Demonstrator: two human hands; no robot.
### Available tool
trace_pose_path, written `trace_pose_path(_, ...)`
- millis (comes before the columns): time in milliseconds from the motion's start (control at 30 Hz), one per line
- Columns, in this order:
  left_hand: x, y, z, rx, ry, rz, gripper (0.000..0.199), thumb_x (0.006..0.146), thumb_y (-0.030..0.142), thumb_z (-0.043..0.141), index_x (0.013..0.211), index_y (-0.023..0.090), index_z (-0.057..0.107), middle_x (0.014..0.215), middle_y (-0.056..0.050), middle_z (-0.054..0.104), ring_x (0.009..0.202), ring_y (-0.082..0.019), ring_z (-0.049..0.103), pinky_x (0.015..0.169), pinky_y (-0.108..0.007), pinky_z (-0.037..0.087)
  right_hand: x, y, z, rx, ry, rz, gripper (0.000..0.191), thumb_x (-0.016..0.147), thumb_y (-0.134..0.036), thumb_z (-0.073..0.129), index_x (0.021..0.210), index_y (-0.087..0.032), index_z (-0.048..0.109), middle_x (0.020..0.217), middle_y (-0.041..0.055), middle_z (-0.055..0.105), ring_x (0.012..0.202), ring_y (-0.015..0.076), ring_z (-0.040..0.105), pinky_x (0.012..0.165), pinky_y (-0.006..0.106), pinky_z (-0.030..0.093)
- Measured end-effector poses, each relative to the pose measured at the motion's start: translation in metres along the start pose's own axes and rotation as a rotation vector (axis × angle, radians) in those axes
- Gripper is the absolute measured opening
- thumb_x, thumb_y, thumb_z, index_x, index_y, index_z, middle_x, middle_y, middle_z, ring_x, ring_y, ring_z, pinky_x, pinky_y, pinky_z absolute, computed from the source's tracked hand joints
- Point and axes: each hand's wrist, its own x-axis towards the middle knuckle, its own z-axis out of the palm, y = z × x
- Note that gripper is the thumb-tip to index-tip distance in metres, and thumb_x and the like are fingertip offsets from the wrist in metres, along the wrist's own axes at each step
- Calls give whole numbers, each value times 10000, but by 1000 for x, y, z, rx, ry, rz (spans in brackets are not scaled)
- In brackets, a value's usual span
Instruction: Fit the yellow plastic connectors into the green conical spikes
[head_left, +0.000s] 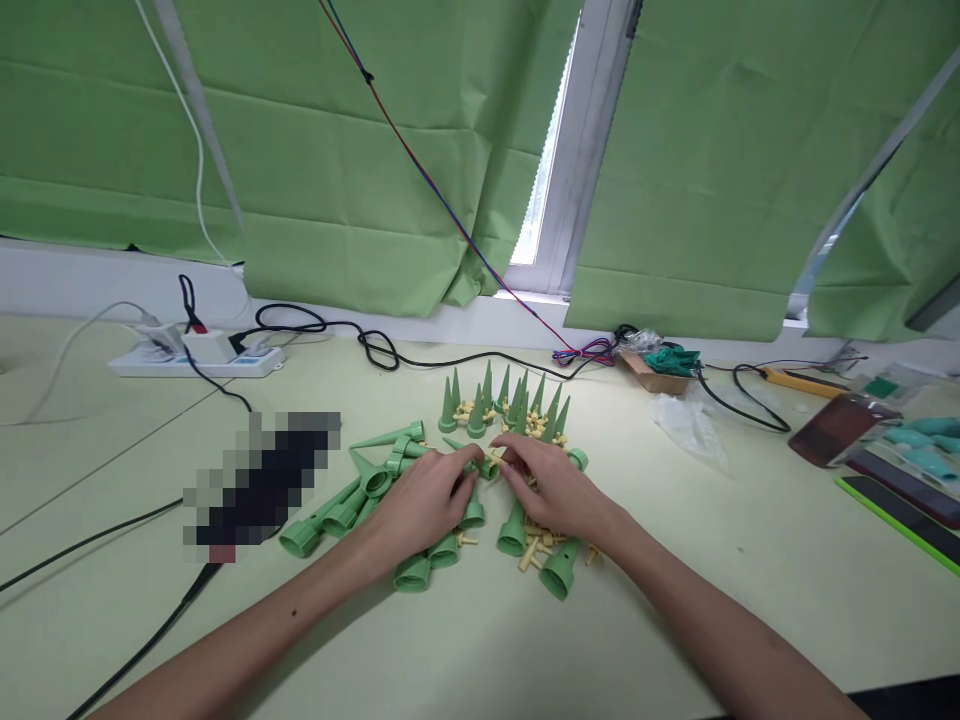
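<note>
Green plastic cones lie in a loose pile on the pale table around both hands. Behind them, several green cones stand upright on their wide ends, with small yellow T-shaped pieces among them. My left hand is closed on a green cone at its fingertips, partly hidden by the fingers. My right hand pinches a small yellow piece close to that cone's wide end. More yellow pieces lie below my right hand, beside cones with open ends facing me.
A blurred dark device with a cable lies left. A white power strip sits behind it. At the back right are a small cardboard box and a clear plastic bag; phones lie far right.
</note>
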Motion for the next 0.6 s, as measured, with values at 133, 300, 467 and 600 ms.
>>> trace_pose_path(133, 1, -2, 0, 0, 3, -11, 262, 925, 216, 384, 1092, 219, 585, 506, 36, 484, 514, -194, 524, 531, -246, 340, 0, -1, 0, 7, 12, -11, 251, 976, -170, 413, 1210, -187, 502, 942, 67, 645, 854, 196, 601, 739, 299, 466)
trace_pose_path(300, 0, -2, 0, -2, 29, -9, 250, 930, 217, 384, 1093, 220, 574, 573, 19, 537, 546, -193, 543, 534, -250, 347, 1, -2, 0, -1, 22, -23, 224, 991, -168, 391, 1173, -187, 520, 979, 75, 650, 887, 198, 603, 758, 302, 467)
trace_pose_path(467, 1, 0, -2, -27, 131, 34, 253, 938, 246, 422, 1145, 221, 565, 864, -43, 651, 730, -205, 613, 608, -264, 410, 1, -1, 0, 15, 34, -30, 222, 1008, -177, 363, 1157, -194, 526, 985, 72, 654, 881, 198, 613, 760, 309, 469)
trace_pose_path(600, 2, 1, -2, -30, 135, 82, 241, 957, 243, 407, 1133, 233, 571, 973, -51, 625, 831, -208, 607, 649, -270, 427, 1, -1, 1, 39, 40, -29, 228, 1012, -175, 354, 1170, -196, 517, 938, 54, 649, 844, 187, 612, 751, 299, 464)
